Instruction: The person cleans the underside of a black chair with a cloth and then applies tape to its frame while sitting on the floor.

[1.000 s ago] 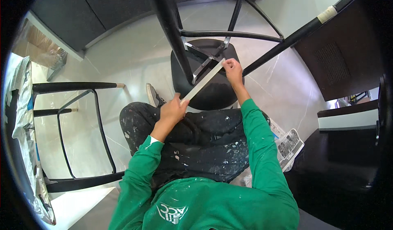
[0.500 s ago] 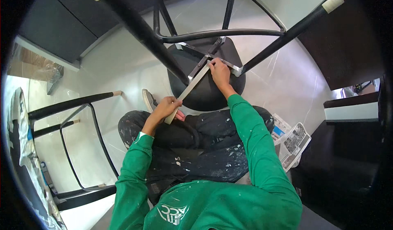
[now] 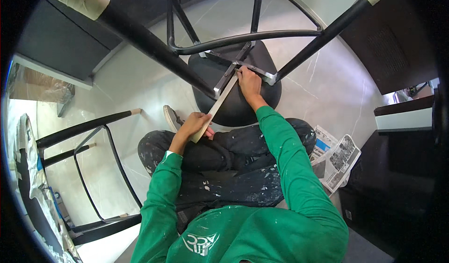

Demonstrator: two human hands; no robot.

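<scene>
A black stool stands upside down before me, its round-cornered seat (image 3: 236,115) on the floor and its metal legs (image 3: 152,50) pointing up. Between my hands runs a straight strip of cream masking tape (image 3: 220,104), alongside one arm of the cross brace (image 3: 227,77) under the seat. My left hand (image 3: 193,125) pinches the strip's near end above my leg. At the far end, near the middle of the brace, the fingers of my right hand (image 3: 249,83) are closed on the tape. Pale tape wraps the leg tips and the brace's ends.
Another stool (image 3: 107,164) with taped leg tips lies on its side at the left. Newspaper sheets (image 3: 339,162) lie on the floor by my right knee. Dark cabinets (image 3: 75,33) stand at the far left, with dark panels (image 3: 388,52) at the right.
The view has shifted slightly, so the stool's legs appear farther left. My left hand is slightly nearer the seat; both hands still hold the tape strip.
</scene>
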